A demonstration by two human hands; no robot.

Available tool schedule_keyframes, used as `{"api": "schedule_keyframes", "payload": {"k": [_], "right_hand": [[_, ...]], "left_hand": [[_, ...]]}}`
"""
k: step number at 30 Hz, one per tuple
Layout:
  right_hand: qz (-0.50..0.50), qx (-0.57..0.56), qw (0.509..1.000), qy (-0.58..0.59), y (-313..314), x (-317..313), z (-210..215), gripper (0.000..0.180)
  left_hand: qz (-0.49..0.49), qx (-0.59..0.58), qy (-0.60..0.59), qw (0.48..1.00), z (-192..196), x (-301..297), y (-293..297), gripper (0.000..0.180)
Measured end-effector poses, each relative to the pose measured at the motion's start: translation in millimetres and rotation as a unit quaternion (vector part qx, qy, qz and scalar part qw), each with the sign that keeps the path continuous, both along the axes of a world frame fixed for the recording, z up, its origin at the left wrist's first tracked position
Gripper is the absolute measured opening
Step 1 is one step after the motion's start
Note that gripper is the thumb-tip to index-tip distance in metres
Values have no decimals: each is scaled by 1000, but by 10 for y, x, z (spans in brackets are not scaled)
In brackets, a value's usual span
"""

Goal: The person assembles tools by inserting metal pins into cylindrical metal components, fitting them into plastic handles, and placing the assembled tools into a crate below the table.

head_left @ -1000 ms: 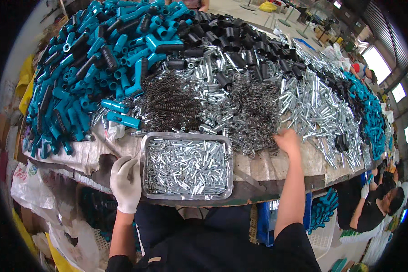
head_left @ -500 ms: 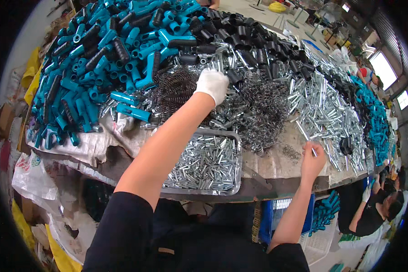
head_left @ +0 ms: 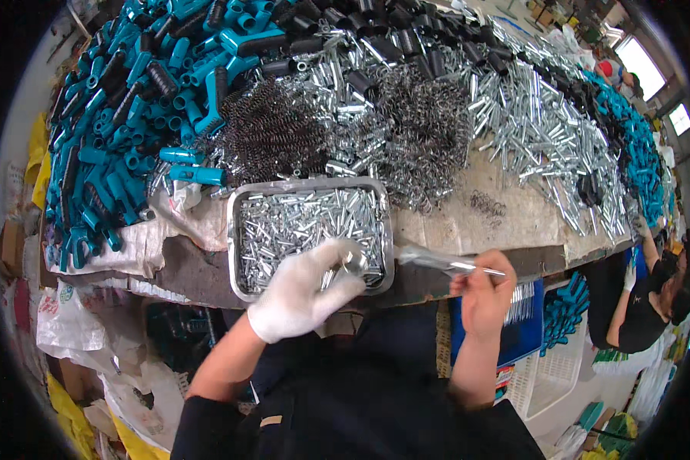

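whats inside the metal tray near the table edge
The metal tray is filled with small silvery metal pins. The gloved left hand covers its near right corner, so what lies there, and the tray floor, cannot be seen.

place: factory assembly bench | heaps of teal handles (head_left: 123, 115), springs (head_left: 272, 134), metal pins (head_left: 537, 130)

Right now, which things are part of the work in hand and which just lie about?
In hand:
left hand, gloved
right hand
metal rod
tray of small metal parts

Lying about:
teal plastic handles
spring piles
loose metal tubes
black grips
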State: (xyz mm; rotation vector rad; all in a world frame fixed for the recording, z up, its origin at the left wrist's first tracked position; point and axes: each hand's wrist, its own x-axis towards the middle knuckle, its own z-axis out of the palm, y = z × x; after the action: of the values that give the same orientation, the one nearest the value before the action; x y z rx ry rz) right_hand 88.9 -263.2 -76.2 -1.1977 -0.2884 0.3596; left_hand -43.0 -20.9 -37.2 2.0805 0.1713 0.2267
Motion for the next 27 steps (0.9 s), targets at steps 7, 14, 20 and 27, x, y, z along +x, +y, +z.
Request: {"api": "schedule_keyframes", "payload": {"k": [7, 14, 20, 27], "right_hand": [[194, -235, 923, -235, 303, -272, 153, 13], [314, -101, 944, 14, 341, -301, 111, 26], [354, -123, 914, -155, 476, -518, 14, 56], [287, -278, 896, -194, 467, -314, -1, 22]], "left_hand": [[-68, 216, -14, 974, 37, -190, -118, 31], [-61, 107, -8, 992, 39, -242, -272, 25], [23, -329, -110, 938, 190, -227, -356, 29], [-76, 428, -87, 897, 96, -193, -102, 33]]}}
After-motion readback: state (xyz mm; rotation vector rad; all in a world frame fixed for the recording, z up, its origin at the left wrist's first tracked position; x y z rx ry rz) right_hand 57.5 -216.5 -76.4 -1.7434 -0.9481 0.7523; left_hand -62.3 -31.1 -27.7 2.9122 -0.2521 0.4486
